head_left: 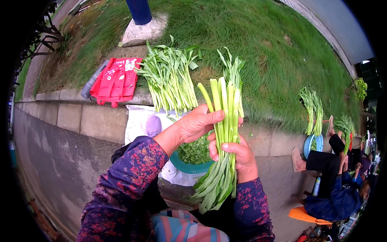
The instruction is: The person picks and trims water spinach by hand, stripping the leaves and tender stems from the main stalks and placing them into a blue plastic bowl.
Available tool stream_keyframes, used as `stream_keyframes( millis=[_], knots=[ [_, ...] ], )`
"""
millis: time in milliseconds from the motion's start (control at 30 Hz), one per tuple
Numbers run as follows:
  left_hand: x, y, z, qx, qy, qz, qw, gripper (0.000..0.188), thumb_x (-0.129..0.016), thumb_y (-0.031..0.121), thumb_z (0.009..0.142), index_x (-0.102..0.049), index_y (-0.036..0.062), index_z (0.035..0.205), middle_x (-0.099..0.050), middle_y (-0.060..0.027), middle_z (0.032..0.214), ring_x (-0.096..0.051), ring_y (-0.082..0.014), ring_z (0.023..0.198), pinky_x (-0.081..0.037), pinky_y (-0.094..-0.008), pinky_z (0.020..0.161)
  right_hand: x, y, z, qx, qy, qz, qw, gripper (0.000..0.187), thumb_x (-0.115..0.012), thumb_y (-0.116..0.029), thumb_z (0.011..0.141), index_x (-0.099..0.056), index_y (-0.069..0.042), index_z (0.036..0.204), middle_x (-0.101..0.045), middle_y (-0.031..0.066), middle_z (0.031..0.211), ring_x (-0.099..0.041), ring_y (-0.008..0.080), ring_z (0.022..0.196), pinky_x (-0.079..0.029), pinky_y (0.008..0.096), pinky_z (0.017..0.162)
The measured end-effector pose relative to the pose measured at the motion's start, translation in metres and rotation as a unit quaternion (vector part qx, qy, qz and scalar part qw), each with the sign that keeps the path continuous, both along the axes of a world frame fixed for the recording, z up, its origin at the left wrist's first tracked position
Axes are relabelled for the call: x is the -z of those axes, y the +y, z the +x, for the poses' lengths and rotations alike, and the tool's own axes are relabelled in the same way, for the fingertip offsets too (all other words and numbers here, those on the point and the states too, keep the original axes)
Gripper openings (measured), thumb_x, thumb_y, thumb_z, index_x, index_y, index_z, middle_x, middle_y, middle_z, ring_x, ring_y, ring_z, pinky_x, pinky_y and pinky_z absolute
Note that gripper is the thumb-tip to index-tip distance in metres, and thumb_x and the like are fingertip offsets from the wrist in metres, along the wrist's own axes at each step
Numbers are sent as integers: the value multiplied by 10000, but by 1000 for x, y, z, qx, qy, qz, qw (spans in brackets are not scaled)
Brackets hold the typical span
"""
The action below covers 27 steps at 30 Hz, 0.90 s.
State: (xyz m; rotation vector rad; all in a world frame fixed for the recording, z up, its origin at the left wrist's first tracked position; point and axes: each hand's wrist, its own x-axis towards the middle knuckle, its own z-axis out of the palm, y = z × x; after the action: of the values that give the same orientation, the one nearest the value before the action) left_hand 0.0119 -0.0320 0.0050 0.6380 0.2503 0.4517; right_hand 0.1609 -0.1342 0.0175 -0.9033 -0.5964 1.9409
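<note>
A bunch of water spinach (224, 117) is held upright in front of me, thick pale stem ends up and long leaves hanging down. My left hand (196, 124) grips the stems near their upper part, thumb across them. Lower down, my right hand (238, 155) wraps round the same bunch where the leaves begin. Behind and below the hands, a teal basin (186, 166) holds loose green leaves (195, 149). It rests on a white sheet (135, 121), with a purple shoe (153, 126) at its left.
A large pile of water spinach (169, 76) lies on the kerb, and a smaller bunch (232, 70) on the grass (258, 48). A red bag (117, 80) and a grey bottle (93, 80) lie at left. On the right, other people sit near a blue basin (318, 142).
</note>
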Motion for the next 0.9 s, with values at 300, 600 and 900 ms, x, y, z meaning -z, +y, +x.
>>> stream_keyframes(
  millis=[300,600,900],
  knots=[
    [5,-8,9,-77,129,23,988,284,-692,146,836,-577,-12,1043,-659,-107,882,-637,-182,871,-499,-304,793,18,-1,54,-3,-334,68,940,615,-783,-225,746,-516,39,1234,-609,104,1084,-580,172,992,-473,296,841],
    [13,-27,26,-46,199,83,975,312,-719,107,804,-619,8,1082,-654,-58,962,-624,-145,891,-504,-292,799,8,11,21,212,-303,114,922,274,-713,-101,810,-644,31,1039,-607,23,924,-566,94,802,-463,221,717],
    [13,-27,33,24,134,-1,991,466,-687,107,828,-500,25,1246,-629,-77,1029,-604,-173,977,-479,-315,858,6,6,30,255,-199,33,946,282,-627,-218,893,-643,35,1016,-649,67,863,-586,106,744,-453,235,650]
  ],
)
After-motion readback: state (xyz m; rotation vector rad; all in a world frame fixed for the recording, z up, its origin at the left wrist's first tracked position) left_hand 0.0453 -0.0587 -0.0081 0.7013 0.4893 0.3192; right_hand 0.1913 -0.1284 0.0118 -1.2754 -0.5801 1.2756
